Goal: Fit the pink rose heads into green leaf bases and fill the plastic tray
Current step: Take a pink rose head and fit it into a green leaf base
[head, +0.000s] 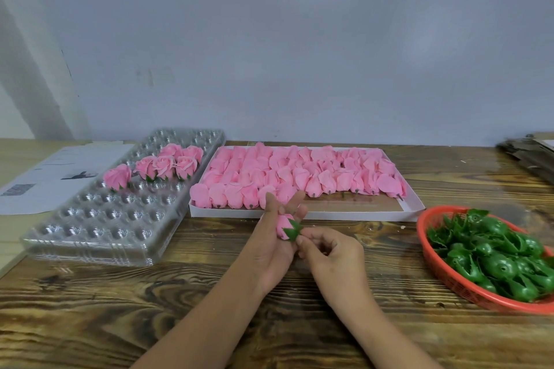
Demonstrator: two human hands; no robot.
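Observation:
My left hand (277, 244) holds a pink rose head (282, 226) in front of the white box, with two fingers pointing up past it. A green leaf base (292, 231) sits against the rose's right side, and my right hand (328, 255) pinches that base with its fingertips. The clear plastic tray (99, 237) lies at the left with several finished roses (166, 166) standing in its far cups. A white box (344, 214) behind my hands is packed with loose pink rose heads (299, 174). Green leaf bases (497, 257) fill a red basket (431, 263) at the right.
Everything rests on a wooden table (150, 308) against a pale wall. Printed paper sheets (45, 174) lie at the far left beside the tray. A stack of grey cardboard (530, 153) sits at the back right corner.

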